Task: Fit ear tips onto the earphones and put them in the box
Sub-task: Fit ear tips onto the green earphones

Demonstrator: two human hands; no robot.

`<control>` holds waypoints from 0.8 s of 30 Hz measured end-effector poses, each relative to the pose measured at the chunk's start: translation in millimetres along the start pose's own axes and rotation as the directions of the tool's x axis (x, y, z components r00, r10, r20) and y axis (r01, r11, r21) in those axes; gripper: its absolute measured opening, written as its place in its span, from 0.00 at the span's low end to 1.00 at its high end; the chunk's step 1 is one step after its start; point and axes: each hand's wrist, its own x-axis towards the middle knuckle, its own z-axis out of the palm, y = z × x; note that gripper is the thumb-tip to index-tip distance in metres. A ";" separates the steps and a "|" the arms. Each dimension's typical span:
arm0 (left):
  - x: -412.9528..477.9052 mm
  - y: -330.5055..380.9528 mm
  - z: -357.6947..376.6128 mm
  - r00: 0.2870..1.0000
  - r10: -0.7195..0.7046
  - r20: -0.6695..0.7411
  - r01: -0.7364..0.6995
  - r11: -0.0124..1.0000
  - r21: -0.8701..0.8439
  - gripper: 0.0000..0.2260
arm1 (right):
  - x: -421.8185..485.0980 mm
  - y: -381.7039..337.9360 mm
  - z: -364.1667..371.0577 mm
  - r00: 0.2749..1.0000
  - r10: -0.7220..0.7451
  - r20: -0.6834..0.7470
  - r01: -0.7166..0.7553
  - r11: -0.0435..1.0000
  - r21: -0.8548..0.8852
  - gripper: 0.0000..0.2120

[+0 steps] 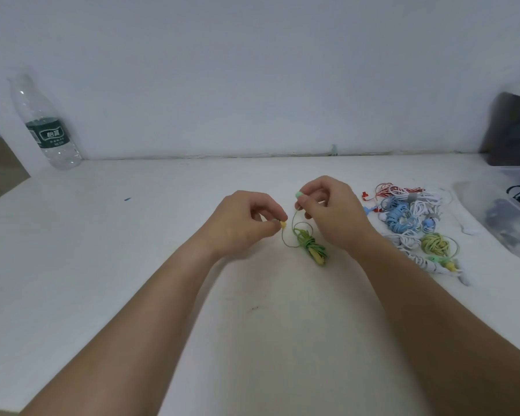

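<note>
A green earphone set lies mid-table, its bundled cable [311, 247] resting on the white surface between my hands. My left hand [246, 220] pinches the yellow earbud [283, 225] at its fingertips. My right hand [330, 211] pinches the other earbud, whose mint-green tip [298, 194] pokes out above my thumb. Thin cable loops run from both buds down to the bundle. A clear plastic box [511, 217] stands at the right edge, holding dark items.
A pile of red, white, blue and green earphones [412, 223] lies right of my right hand. A plastic water bottle [47, 127] stands at the back left by the wall. A dark object [511, 127] sits at the back right.
</note>
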 end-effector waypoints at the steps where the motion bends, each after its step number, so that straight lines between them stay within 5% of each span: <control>1: 0.5 -0.5 2.0 1.000 0.010 0.009 -0.010 1.000 0.030 0.07 | -0.1 -0.8 -2.7 1.000 0.003 -0.004 -0.003 0.998 0.069 0.01; 9: 1.2 2.2 7.0 0.999 0.000 -0.047 -0.008 0.988 -0.157 0.08 | -11.2 -9.0 -17.4 0.974 0.165 0.157 -0.215 0.891 0.400 0.03; 14: 6.8 20.1 19.0 0.992 -0.077 -0.096 0.060 0.983 -0.171 0.08 | -11.9 -17.6 -35.8 0.884 0.390 0.257 -0.467 0.747 0.474 0.03; 24: 29.2 115.7 46.4 0.997 -0.030 -0.075 -0.007 0.896 -0.445 0.09 | -15.5 -47.4 -129.4 0.919 0.381 0.097 -0.360 0.718 0.595 0.02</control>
